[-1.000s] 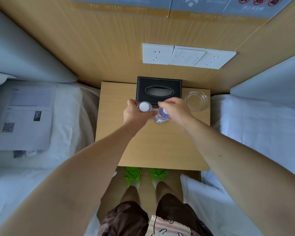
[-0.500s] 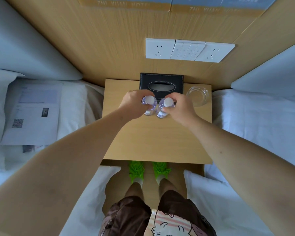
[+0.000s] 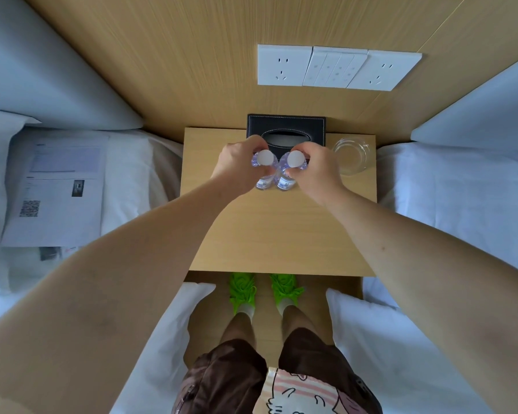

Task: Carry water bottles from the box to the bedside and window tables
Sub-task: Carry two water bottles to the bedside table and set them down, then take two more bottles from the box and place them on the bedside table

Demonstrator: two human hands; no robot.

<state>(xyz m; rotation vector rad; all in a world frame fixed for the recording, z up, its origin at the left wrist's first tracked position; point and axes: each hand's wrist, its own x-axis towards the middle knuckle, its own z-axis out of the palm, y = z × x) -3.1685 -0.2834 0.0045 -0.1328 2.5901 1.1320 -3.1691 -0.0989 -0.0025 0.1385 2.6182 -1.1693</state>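
Two bottles stand upright side by side, touching, on the bedside table [image 3: 269, 234] — the left bottle [image 3: 264, 162] gripped near its cap by the left hand [image 3: 240, 167], the right bottle [image 3: 292, 164] gripped likewise by the right hand [image 3: 314, 171], fingers curled round each neck. Just beyond the fingers sits a black tissue box [image 3: 286, 128] — off the right hand's outer side, a glass dish [image 3: 353, 156]. Left of the left arm, papers [image 3: 57, 189] lie on a bed
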